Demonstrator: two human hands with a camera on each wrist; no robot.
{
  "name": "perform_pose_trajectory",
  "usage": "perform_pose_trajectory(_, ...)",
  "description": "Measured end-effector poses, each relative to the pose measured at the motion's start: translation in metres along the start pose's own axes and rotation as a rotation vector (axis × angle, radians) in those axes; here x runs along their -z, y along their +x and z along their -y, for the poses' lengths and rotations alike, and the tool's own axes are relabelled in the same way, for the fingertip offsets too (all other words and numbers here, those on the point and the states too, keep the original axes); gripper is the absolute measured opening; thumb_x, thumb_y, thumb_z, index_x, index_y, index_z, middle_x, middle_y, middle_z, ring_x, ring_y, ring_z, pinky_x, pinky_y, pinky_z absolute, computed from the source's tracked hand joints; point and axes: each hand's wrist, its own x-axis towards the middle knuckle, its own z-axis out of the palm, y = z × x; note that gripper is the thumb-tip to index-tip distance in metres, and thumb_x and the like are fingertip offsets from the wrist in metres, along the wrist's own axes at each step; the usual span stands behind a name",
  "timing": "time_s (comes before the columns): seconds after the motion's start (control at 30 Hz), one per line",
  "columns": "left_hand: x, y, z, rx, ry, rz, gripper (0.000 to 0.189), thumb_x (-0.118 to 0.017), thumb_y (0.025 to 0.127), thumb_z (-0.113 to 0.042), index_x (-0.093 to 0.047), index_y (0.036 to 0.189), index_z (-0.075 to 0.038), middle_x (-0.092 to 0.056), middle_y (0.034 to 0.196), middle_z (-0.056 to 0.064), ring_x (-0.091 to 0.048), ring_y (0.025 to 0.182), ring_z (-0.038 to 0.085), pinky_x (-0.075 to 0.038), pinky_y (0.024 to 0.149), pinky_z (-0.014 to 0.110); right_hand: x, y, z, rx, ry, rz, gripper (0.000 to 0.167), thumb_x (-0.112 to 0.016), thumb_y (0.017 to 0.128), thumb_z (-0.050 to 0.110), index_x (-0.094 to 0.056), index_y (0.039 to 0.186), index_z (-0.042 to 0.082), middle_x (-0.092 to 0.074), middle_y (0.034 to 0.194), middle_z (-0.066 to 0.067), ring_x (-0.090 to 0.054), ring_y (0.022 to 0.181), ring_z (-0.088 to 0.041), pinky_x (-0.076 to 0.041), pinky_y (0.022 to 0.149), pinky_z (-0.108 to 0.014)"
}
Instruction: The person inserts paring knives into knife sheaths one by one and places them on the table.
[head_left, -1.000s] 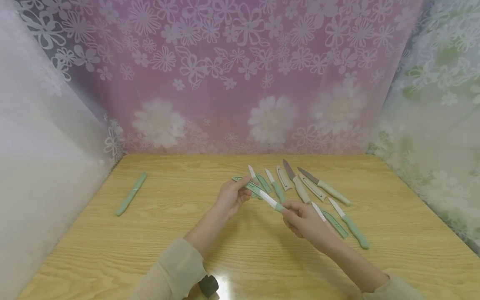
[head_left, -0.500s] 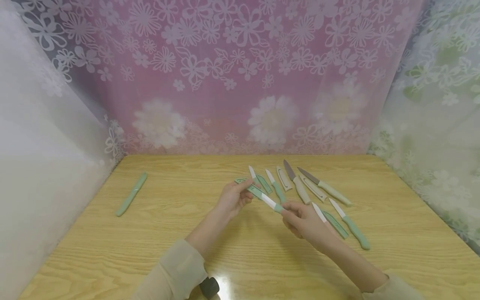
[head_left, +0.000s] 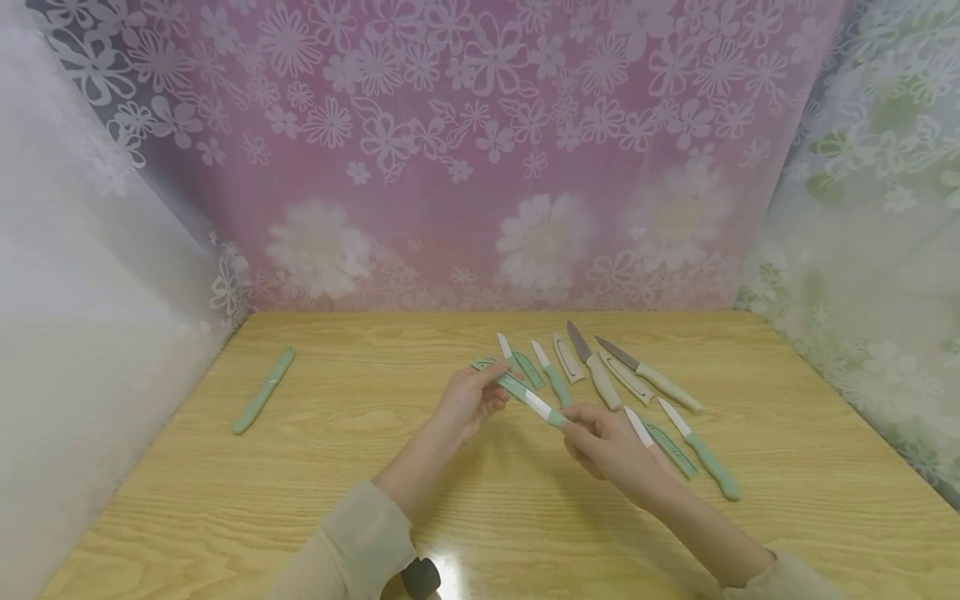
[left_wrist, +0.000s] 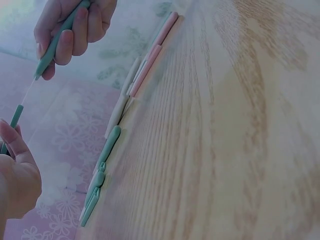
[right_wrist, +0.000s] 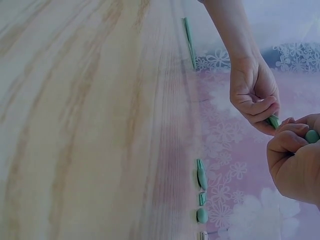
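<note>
Over the middle of the table, my left hand pinches a green blade sheath between thumb and fingers. My right hand grips the green handle of a paring knife. The tip end of its white blade is inside the sheath, and a short stretch of blade shows between the sheath's mouth and the handle. In the left wrist view, the right fingers curl round the handle above the sheath. Most of the handle is hidden by the right hand in the head view.
A sheathed green knife lies at the left. Right of the hands are bare green-handled knives, a loose green sheath, cream knives with dark blades, and cream sheaths. A pink-handled knife is partly covered by the right hand.
My left hand has shifted slightly right and nearer with the sheath, and less of the white blade shows now. The right hand stays almost still.
</note>
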Motion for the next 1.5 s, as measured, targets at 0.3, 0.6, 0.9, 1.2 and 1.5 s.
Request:
perform_pose_trajectory(0.3, 0.0005, -0.0002, 0.0017, -0.008, 0.010, 0.011, 0.026, -0.051, 0.095, -0.011, -0.055, 0.104, 0.013, -0.066, 0.069, 0.003, -0.056, 0.047, 0.002, -0.047, 0.048, 0.010, -0.0006, 0.0003, 0.0010, -0.002, 0.002, -0.005, 0.029, -0.044, 0.099, 0.012, -0.050, 0.111, -0.013, -0.041, 0.064, 0.000, -0.030, 0.046, -0.002, -0.023, 0.039, -0.013)
perform_pose_trajectory(0.6, -0.0010, 0.0003, 0.0030, 0.002, 0.017, -0.001, 0.028, -0.050, 0.095, -0.011, -0.052, 0.108, 0.015, -0.066, 0.067, 0.002, -0.055, 0.047, 0.002, -0.047, 0.047, 0.010, -0.0017, 0.0023, 0.0019, -0.041, 0.011, -0.017, 0.028, -0.045, 0.099, 0.016, -0.053, 0.107, -0.010, -0.040, 0.062, 0.001, -0.029, 0.046, -0.003, -0.022, 0.039, -0.014)
perform_pose_trajectory(0.9, -0.0015, -0.0004, 0.0029, 0.012, -0.006, -0.011, 0.017, -0.051, 0.095, -0.009, -0.060, 0.092, 0.005, -0.066, 0.067, 0.003, -0.056, 0.046, 0.002, -0.047, 0.047, 0.010, -0.0018, 0.0033, 0.0014, -0.031, -0.002, -0.027, 0.030, -0.046, 0.098, 0.015, -0.054, 0.110, -0.011, -0.042, 0.061, 0.000, -0.029, 0.044, -0.003, -0.022, 0.038, -0.014)
perform_pose_trajectory(1.2, -0.0017, 0.0001, 0.0026, 0.015, -0.009, -0.018, 0.016, -0.051, 0.094, -0.009, -0.060, 0.091, 0.005, -0.066, 0.067, 0.004, -0.056, 0.046, 0.003, -0.047, 0.047, 0.010, -0.0024, 0.0048, 0.0006, -0.054, -0.015, -0.035, 0.028, -0.046, 0.098, 0.017, -0.055, 0.106, -0.007, -0.042, 0.062, 0.000, -0.031, 0.044, -0.004, -0.024, 0.039, -0.013)
perform_pose_trajectory(1.5, -0.0024, -0.0013, 0.0031, 0.019, 0.000, 0.000, 0.020, -0.051, 0.095, -0.009, -0.058, 0.096, 0.010, -0.065, 0.065, 0.003, -0.056, 0.046, 0.003, -0.047, 0.047, 0.010, -0.0031, 0.0043, 0.0018, -0.068, -0.029, -0.033, 0.029, -0.046, 0.099, 0.019, -0.055, 0.108, -0.007, -0.042, 0.061, 0.000, -0.031, 0.043, -0.004, -0.025, 0.039, -0.013)
